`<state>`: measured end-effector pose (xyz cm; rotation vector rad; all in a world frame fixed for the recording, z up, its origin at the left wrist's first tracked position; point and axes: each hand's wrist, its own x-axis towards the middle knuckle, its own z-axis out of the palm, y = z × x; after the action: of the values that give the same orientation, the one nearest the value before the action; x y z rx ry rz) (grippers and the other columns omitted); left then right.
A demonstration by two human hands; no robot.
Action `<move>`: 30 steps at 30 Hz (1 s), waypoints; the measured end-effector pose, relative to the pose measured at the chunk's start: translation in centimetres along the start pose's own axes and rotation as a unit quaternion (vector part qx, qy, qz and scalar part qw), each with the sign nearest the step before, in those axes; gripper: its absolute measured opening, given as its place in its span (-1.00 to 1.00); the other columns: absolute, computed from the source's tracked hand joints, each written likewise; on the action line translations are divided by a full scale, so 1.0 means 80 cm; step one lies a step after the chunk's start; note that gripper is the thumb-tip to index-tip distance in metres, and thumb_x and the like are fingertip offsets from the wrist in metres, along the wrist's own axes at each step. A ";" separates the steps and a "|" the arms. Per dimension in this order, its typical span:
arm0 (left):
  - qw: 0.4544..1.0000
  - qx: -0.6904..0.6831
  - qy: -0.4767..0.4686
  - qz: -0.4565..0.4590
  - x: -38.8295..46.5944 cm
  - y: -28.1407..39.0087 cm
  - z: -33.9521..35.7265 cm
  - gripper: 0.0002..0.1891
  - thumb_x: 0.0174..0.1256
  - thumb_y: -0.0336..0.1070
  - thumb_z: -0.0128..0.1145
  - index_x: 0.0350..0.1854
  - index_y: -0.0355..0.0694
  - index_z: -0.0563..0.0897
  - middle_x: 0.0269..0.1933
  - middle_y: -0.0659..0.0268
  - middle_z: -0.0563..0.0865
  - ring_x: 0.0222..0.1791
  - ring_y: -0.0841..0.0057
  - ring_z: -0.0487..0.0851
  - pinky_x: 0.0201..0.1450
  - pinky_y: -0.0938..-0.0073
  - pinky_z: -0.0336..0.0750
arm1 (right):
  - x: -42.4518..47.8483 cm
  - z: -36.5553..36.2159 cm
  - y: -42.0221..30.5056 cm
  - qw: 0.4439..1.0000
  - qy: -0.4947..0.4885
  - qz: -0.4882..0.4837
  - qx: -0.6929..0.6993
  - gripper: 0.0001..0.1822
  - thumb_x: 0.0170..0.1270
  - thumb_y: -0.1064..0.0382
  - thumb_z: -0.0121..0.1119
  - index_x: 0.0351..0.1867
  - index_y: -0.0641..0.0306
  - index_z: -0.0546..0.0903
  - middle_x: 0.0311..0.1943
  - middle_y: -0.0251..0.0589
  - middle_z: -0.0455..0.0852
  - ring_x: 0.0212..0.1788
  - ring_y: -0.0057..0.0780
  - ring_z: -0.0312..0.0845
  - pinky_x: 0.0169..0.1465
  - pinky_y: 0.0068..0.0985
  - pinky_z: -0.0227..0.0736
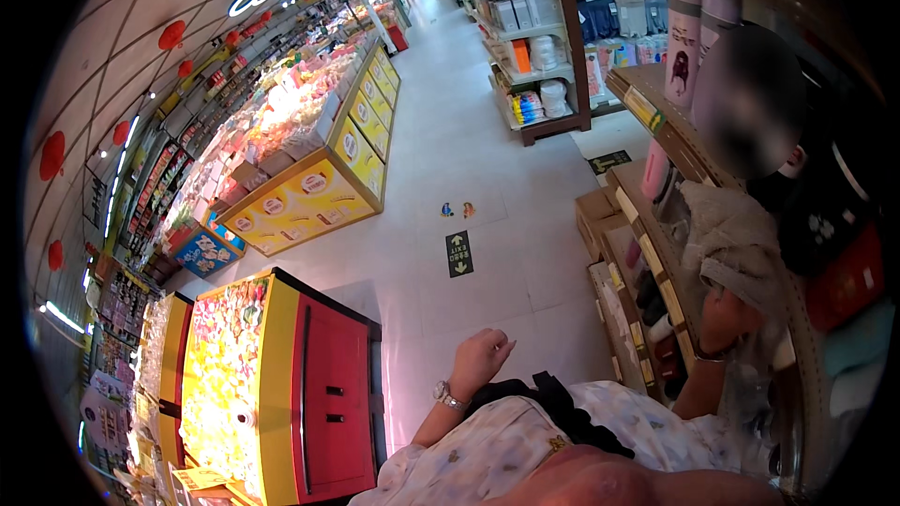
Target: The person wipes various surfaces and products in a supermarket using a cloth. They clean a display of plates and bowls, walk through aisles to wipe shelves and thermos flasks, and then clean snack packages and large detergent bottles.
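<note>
My right hand (728,320) grips the lower end of a grey-beige cloth (731,239) at the shelf unit on my right. The bunched cloth lies against a shelf board (650,253) with tan label strips along its edge. Above it stand a pale pink tumbler (682,42) and a mauve tumbler (721,3), with a pink bottle (654,169) on the level below. In front of my body, my left hand (481,363) is curled over the aisle, a metal watch at its wrist. I see nothing in it.
A yellow-sided bin (309,204) of packaged goods borders the aisle floor (422,154). Nearer stands a red cabinet (337,393) beside brightly lit sweets. Ahead is a shelf rack (534,77) with boxes. A cardboard box (598,218) sits at the right shelves' end.
</note>
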<state>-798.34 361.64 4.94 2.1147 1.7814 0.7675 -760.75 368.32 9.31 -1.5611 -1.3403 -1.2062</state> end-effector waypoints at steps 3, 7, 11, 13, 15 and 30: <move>1.000 -0.008 0.000 0.001 0.041 -0.022 0.007 -0.79 0.18 -0.23 0.25 -0.53 -0.19 0.55 -0.50 0.21 0.59 -0.50 0.18 0.59 -0.46 0.25 0.46 | 0.017 0.039 -0.029 1.000 -0.018 -0.017 0.011 -0.57 0.20 0.25 0.26 0.11 0.29 0.57 0.11 0.01 0.58 0.10 0.04 0.50 0.16 -0.12 0.38; 1.000 -0.014 0.001 0.020 0.093 -0.056 0.010 -0.78 0.17 -0.23 0.26 -0.53 -0.20 0.54 -0.49 0.20 0.59 -0.50 0.17 0.59 -0.47 0.24 0.46 | 0.027 0.083 -0.055 0.998 -0.048 -0.032 0.016 -0.57 0.19 0.27 0.25 0.11 0.29 0.56 0.10 0.02 0.58 0.10 0.05 0.50 0.17 -0.12 0.37; 0.999 -0.027 0.020 0.036 0.154 -0.103 0.012 -0.80 0.15 -0.29 0.29 -0.53 -0.21 0.55 -0.54 0.21 0.57 -0.55 0.27 0.57 -0.49 0.33 0.44 | 0.033 0.132 -0.083 0.997 -0.065 -0.038 0.005 -0.58 0.18 0.30 0.24 0.11 0.30 0.56 0.09 0.03 0.59 0.11 0.06 0.49 0.17 -0.11 0.36; 0.998 -0.047 0.028 0.040 0.188 -0.130 0.011 -0.80 0.15 -0.28 0.29 -0.53 -0.21 0.55 -0.54 0.22 0.57 -0.54 0.27 0.58 -0.49 0.34 0.44 | 0.040 0.158 -0.098 0.997 -0.066 -0.041 -0.004 -0.58 0.17 0.32 0.23 0.10 0.30 0.56 0.09 0.04 0.58 0.11 0.08 0.48 0.17 -0.11 0.36; 0.997 -0.064 0.027 0.037 0.226 -0.160 0.007 -0.80 0.15 -0.28 0.29 -0.52 -0.21 0.55 -0.54 0.22 0.58 -0.54 0.28 0.58 -0.49 0.35 0.45 | 0.049 0.191 -0.116 0.998 -0.054 -0.034 -0.019 -0.58 0.15 0.34 0.21 0.10 0.31 0.56 0.07 0.06 0.58 0.11 0.09 0.47 0.17 -0.11 0.35; 0.987 -0.141 -0.004 0.070 0.501 -0.343 -0.046 -0.82 0.19 -0.25 0.26 -0.48 -0.22 0.58 -0.47 0.24 0.61 -0.53 0.30 0.59 -0.46 0.37 0.46 | 0.105 0.439 -0.316 0.970 -0.187 0.030 0.152 -0.57 0.02 0.48 0.11 0.02 0.39 0.54 -0.02 0.22 0.54 0.04 0.20 0.40 0.12 -0.11 0.30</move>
<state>-818.94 405.68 2.42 2.0630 1.4326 0.9828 -778.91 408.35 6.28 -1.6378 -1.6140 -0.6473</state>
